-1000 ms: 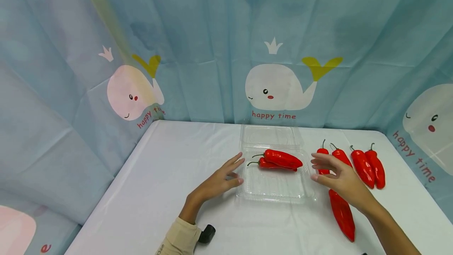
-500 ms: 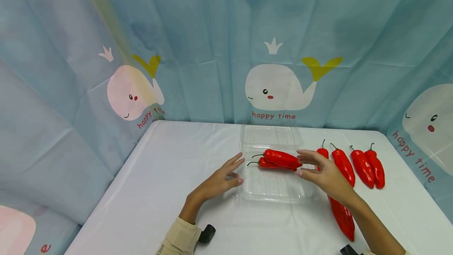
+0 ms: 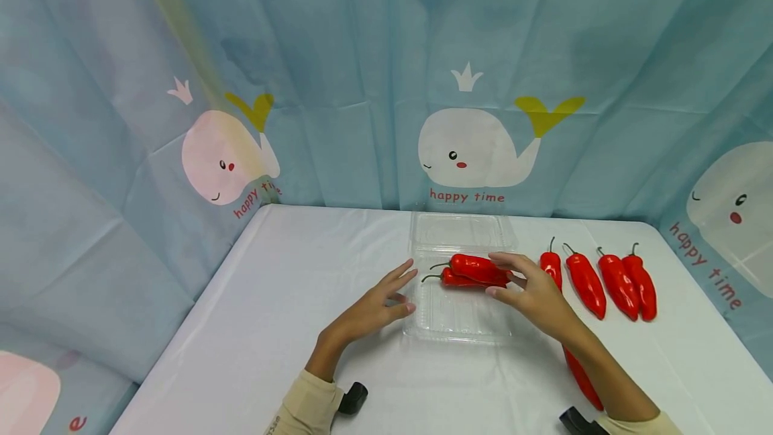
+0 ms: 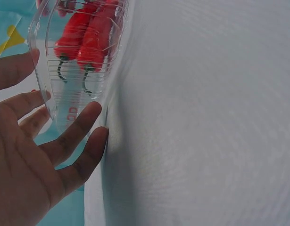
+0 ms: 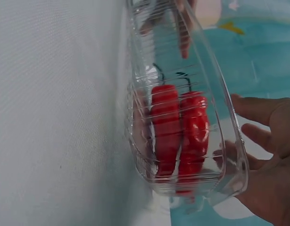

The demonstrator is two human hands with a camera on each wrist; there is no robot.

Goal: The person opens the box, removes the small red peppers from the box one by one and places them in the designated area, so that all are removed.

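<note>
From the head view, the clear clamshell tray sits mid-bench holding two red peppers; the left hand, fingers straight, rests at its 9 o'clock edge while the right hand reaches over the peppers, fingers relaxed, gripping nothing. The left wrist view shows fingertips touching the thin wall. In the right wrist view the peppers look glossy and light (likely slippery; the flimsy tray is best held by both rims).

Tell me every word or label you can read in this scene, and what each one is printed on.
"happy time": under the white whale on the blue curtain.
"happy time": under the pink whale at left, partly creased.
"happy time": by the whale at right, slanted.
"e": a lone red letter on the curtain's lower left corner.
Red marks on the clear plastic container: too blurred to read.
</note>
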